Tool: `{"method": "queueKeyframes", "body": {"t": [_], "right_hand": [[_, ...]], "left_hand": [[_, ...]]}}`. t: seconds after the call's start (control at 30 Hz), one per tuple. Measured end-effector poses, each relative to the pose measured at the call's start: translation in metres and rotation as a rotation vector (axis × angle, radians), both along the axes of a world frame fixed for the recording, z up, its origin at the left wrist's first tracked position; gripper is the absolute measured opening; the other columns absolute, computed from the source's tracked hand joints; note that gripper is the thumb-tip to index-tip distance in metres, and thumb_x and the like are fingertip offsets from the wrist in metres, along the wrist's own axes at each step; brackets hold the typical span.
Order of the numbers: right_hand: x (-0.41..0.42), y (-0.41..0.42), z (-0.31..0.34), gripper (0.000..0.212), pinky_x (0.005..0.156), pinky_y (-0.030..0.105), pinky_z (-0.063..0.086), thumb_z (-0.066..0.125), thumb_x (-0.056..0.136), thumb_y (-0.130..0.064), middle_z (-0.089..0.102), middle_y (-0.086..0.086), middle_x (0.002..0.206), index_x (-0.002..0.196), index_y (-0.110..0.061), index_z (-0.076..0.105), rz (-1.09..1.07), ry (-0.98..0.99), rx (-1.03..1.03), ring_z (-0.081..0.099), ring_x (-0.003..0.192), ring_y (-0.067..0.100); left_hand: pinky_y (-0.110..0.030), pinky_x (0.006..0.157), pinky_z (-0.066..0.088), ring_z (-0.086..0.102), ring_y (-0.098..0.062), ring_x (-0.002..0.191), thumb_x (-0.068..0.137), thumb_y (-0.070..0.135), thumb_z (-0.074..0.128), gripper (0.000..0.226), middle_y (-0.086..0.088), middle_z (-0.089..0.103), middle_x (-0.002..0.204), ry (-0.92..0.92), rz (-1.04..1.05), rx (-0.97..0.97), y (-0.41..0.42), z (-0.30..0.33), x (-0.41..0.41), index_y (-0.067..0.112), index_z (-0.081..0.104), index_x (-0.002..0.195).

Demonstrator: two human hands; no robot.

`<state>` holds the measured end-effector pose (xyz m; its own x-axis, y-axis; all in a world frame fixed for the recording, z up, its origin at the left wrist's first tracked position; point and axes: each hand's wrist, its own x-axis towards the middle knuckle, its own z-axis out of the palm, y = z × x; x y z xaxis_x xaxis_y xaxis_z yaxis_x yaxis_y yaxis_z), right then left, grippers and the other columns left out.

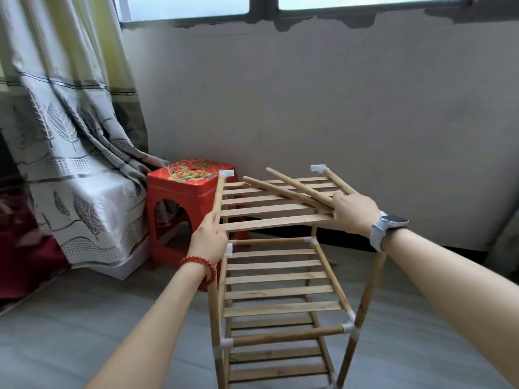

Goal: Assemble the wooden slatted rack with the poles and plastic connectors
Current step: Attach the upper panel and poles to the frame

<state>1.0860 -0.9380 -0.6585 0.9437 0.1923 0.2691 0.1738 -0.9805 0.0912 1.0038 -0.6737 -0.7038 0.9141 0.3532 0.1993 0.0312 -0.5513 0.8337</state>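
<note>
left hand (210, 239) gripped top shelf (269, 211) side rail; right hand (354, 212) held two loose poles (292, 192) against shelf; rack (280, 304) stood below, red stool (182, 197) behind

Pale tan wooden slatted rack (276, 279) w/ light-brown round poles (292, 189) & white translucent plastic corner connectors (318, 167). Red plastic stool (179, 206) has a gold, yellow & green floral print on top; grey-white fabric curtain (70, 153) carries a grey leaf pattern, dark stripes & a yellow-green upper band. Red bead bracelet (200, 266) on left wrist, white-strapped watch w/ dark face (386, 226) on right; floor (84, 318) is grey wood-grain, wall (337, 108) off-white.
</note>
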Motion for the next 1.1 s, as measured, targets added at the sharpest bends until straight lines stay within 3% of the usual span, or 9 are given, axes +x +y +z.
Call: {"method": "queueKeyframes", "body": {"t": [0.1, 0.17, 0.27, 0.33, 0.43, 0.6, 0.83, 1.0, 1.1], "right_hand": [[-0.002, -0.011, 0.014, 0.01, 0.07, 0.031, 0.037, 0.044, 0.094, -0.023, 0.052, 0.007, 0.123, 0.091, -0.014, 0.043, 0.014, 0.087, 0.035, 0.054, 0.094, 0.03], [-0.002, -0.017, 0.014, 0.013, 0.071, 0.032, 0.037, 0.045, 0.094, -0.026, 0.052, 0.008, 0.121, 0.093, -0.013, 0.047, 0.025, 0.126, 0.107, 0.048, 0.085, 0.028], [-0.004, -0.021, 0.01, 0.015, 0.071, 0.032, 0.038, 0.045, 0.095, -0.027, 0.052, 0.005, 0.096, 0.094, -0.013, 0.05, 0.064, 0.138, 0.167, 0.046, 0.083, 0.024], [-0.006, -0.023, 0.011, 0.018, 0.072, 0.033, 0.041, 0.047, 0.094, -0.029, 0.049, 0.001, 0.09, 0.095, -0.012, 0.052, 0.086, 0.156, 0.209, 0.048, 0.084, 0.022], [-0.011, -0.029, 0.014, 0.016, 0.074, 0.035, 0.046, 0.049, 0.093, -0.029, 0.052, 0.002, 0.086, 0.089, -0.014, 0.051, 0.106, 0.191, 0.311, 0.052, 0.083, 0.023], [-0.016, -0.057, 0.002, 0.005, 0.057, 0.026, 0.037, 0.048, 0.093, -0.018, 0.053, 0.0, 0.078, 0.091, -0.015, 0.051, 0.119, 0.042, 0.701, 0.051, 0.072, 0.017], [-0.024, -0.075, -0.024, 0.009, 0.066, 0.022, 0.04, 0.055, 0.093, -0.026, 0.059, 0.004, 0.095, 0.091, -0.018, 0.054, 0.171, 0.059, 1.392, 0.052, 0.082, 0.012], [-0.031, -0.074, -0.027, 0.008, 0.079, 0.035, 0.049, 0.058, 0.09, -0.021, 0.061, 0.014, 0.107, 0.089, -0.017, 0.051, 0.142, 0.058, 1.481, 0.056, 0.094, 0.024], [-0.039, -0.075, -0.027, 0.007, 0.074, 0.034, 0.051, 0.052, 0.091, -0.007, 0.069, 0.009, 0.101, 0.088, -0.014, 0.051, 0.201, 0.137, 1.599, 0.063, 0.095, 0.019]], "left_hand": [[-0.035, 0.091, 0.041, 0.052, -0.028, 0.111, 0.096, 0.009, 0.036, 0.042, -0.011, 0.051, 0.131, 0.005, 0.093, 0.083, -0.005, 0.003, 0.003, 0.011, 0.04, 0.138], [-0.037, 0.085, 0.043, 0.054, -0.026, 0.103, 0.095, 0.009, 0.036, 0.039, -0.009, 0.051, 0.129, -0.003, 0.159, 0.264, -0.01, 0.007, 0.003, 0.011, 0.047, 0.132], [-0.048, 0.099, 0.036, 0.049, -0.025, 0.114, 0.094, 0.017, 0.041, 0.03, -0.004, 0.055, 0.123, -0.015, 0.176, 0.693, -0.02, 0.011, 0.003, 0.014, 0.057, 0.118], [-0.051, 0.105, 0.026, 0.042, -0.021, 0.123, 0.094, 0.023, 0.041, 0.029, 0.0, 0.052, 0.127, -0.068, 0.099, 0.817, -0.031, 0.014, 0.007, 0.017, 0.057, 0.117], [-0.056, 0.109, 0.02, 0.028, -0.019, 0.135, 0.095, 0.031, 0.041, 0.041, 0.0, 0.036, 0.144, -0.061, -0.118, 0.796, -0.053, 0.017, 0.019, 0.021, 0.043, 0.135], [-0.062, 0.109, 0.002, 0.004, -0.025, 0.144, 0.095, 0.033, 0.044, 0.062, -0.001, 0.009, 0.157, 0.063, -0.295, 0.873, -0.085, 0.005, 0.047, 0.028, 0.013, 0.148], [-0.056, 0.111, 0.0, 0.009, -0.026, 0.143, 0.093, 0.04, 0.045, 0.065, -0.002, 0.01, 0.156, -0.076, -0.271, 0.818, -0.117, -0.017, 0.056, 0.032, 0.011, 0.148], [-0.043, 0.105, 0.012, 0.018, -0.024, 0.134, 0.092, 0.054, 0.035, 0.058, 0.005, 0.011, 0.153, -0.08, -0.24, 0.771, -0.115, -0.023, 0.064, 0.044, 0.012, 0.145], [-0.04, 0.101, 0.014, 0.023, -0.022, 0.129, 0.093, 0.058, 0.027, 0.047, 0.005, 0.02, 0.142, -0.1, -0.225, 0.725, -0.109, -0.017, 0.067, 0.053, 0.023, 0.139]]}}
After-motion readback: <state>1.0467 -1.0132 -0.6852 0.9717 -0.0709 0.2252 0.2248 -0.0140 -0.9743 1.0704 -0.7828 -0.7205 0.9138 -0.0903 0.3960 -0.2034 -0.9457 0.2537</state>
